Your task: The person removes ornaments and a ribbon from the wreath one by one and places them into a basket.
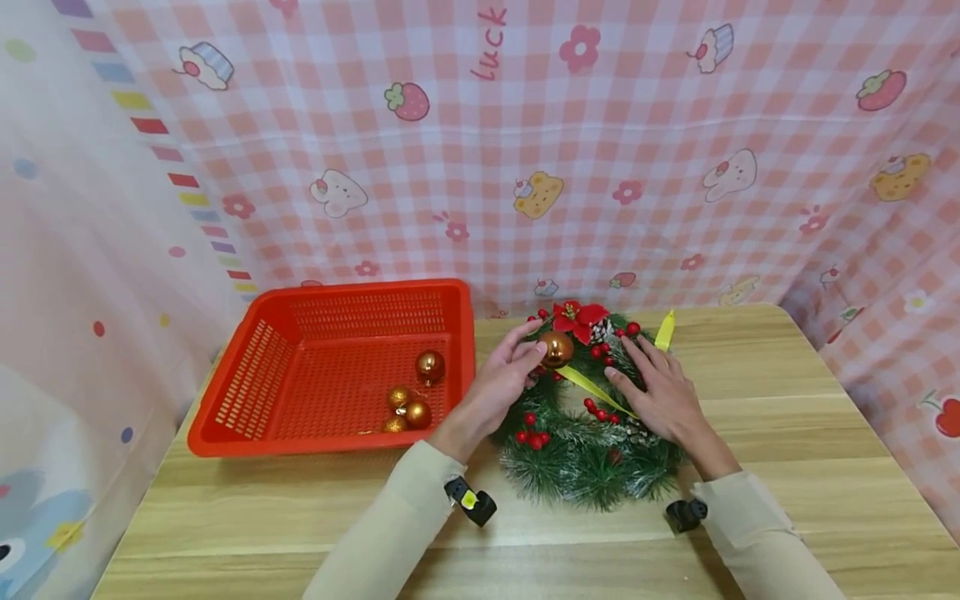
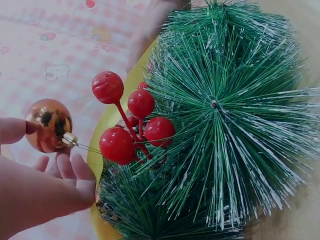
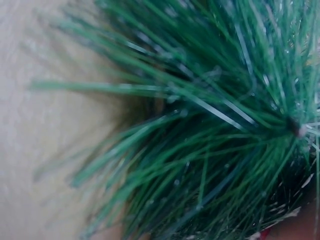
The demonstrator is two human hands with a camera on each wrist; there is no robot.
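My left hand [image 1: 498,379] pinches a shiny copper-coloured Christmas bauble [image 1: 557,349] between thumb and fingers, over the upper left of a green wreath [image 1: 592,462]. In the left wrist view the bauble [image 2: 48,125] shows a gold cap and a thin wire loop reaching toward red berries [image 2: 116,145]. My right hand [image 1: 663,396] rests on the wreath's right side, fingers extended among the sprigs. A yellow ribbon [image 1: 592,387] crosses the wreath's centre. A red poinsettia [image 1: 577,320] sits at its top. Frosted needles [image 3: 210,130] fill most of the right wrist view.
Left of the wreath stands a red plastic basket [image 1: 217,446] with perforated walls. Several gold and copper baubles [image 1: 417,414] lie in its right part. Everything is on a wooden table [image 1: 795,433], with a pink checked curtain [image 1: 465,150] behind.
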